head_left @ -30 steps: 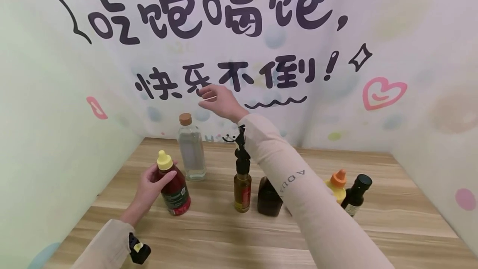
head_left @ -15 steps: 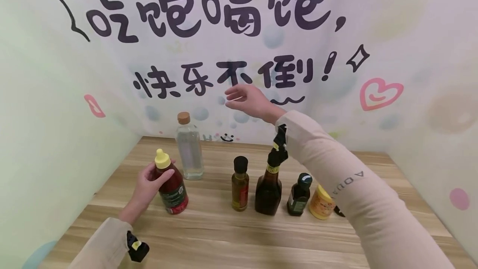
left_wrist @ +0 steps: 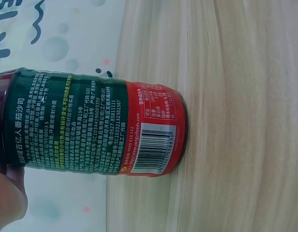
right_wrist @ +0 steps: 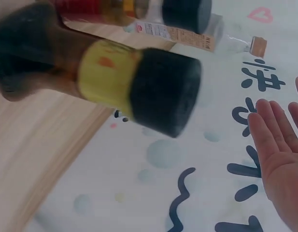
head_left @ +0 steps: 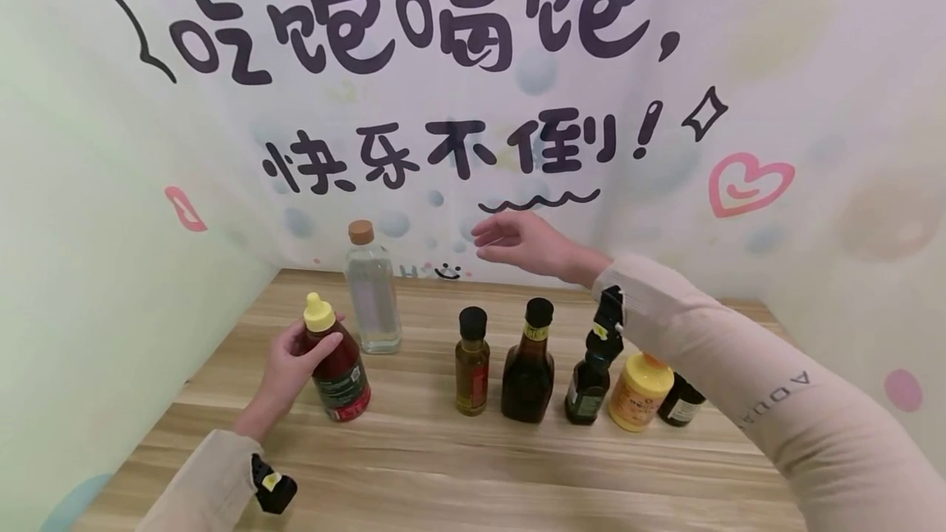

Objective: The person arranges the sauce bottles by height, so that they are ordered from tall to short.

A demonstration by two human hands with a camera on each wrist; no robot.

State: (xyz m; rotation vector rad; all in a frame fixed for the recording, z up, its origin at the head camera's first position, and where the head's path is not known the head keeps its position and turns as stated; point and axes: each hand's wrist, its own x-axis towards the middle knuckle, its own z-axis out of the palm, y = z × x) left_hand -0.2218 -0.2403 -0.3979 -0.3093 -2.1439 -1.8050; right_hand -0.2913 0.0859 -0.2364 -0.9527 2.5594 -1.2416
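Observation:
My left hand (head_left: 287, 364) grips a dark red ketchup bottle (head_left: 343, 384) with a yellow nozzle cap, its thumb across the upper body. The bottle stands upright at the table's left; its barcode label (left_wrist: 153, 145) shows in the left wrist view, where only a fingertip of the hand is visible. My right hand (head_left: 532, 245) is raised in front of the back wall with fingers extended and nothing in it. Below it are an oil bottle (head_left: 473, 372) and a brown, yellow-necked sauce bottle (head_left: 528, 384), whose black cap (right_wrist: 168, 89) is close to the right wrist camera.
A tall clear bottle (head_left: 374, 302) with a brown cap stands behind the ketchup. Rightward in the row are a small dark bottle (head_left: 587, 396), a yellow squeeze bottle (head_left: 641, 392) and another dark bottle (head_left: 681, 402), partly behind the right sleeve (head_left: 769, 384). A printed wall (head_left: 414, 146) bounds the wooden table (head_left: 443, 474).
My right hand has moved rightward, then lower, uncovering the oil bottle and the brown sauce bottle. The left hand keeps its hold on the ketchup bottle, which has stayed in place.

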